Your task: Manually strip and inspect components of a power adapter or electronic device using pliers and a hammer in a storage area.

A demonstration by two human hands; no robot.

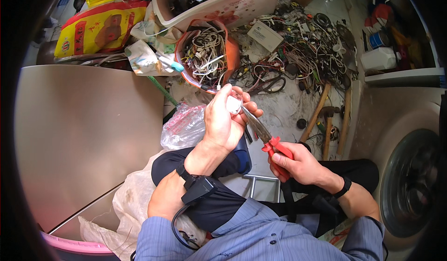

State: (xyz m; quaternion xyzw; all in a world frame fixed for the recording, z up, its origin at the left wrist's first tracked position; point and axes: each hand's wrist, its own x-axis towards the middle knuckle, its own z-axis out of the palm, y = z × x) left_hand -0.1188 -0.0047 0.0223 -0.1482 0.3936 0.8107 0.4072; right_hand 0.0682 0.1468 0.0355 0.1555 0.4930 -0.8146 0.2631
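Observation:
My left hand (225,121) is raised in front of me, its fingers curled round a small white boxy piece (233,104) whose kind I cannot make out. In my right hand (302,164) are long-nose pliers (258,126) with red handles. Their metal jaws point up and left, and the tips reach the right edge of the white piece; whether they grip it I cannot tell. Just beyond my left hand stands an orange bag or bucket (231,51) full of tangled white cables (205,51).
A heap of wires and small parts (312,51) covers the floor at the far right, with scissors (270,85) and wooden-handled hammers (316,112) nearby. A washing machine (409,182) stands right, a metallic panel (88,126) left. A white tub (209,9) is at the back; a clear plastic bag (184,127) lies left.

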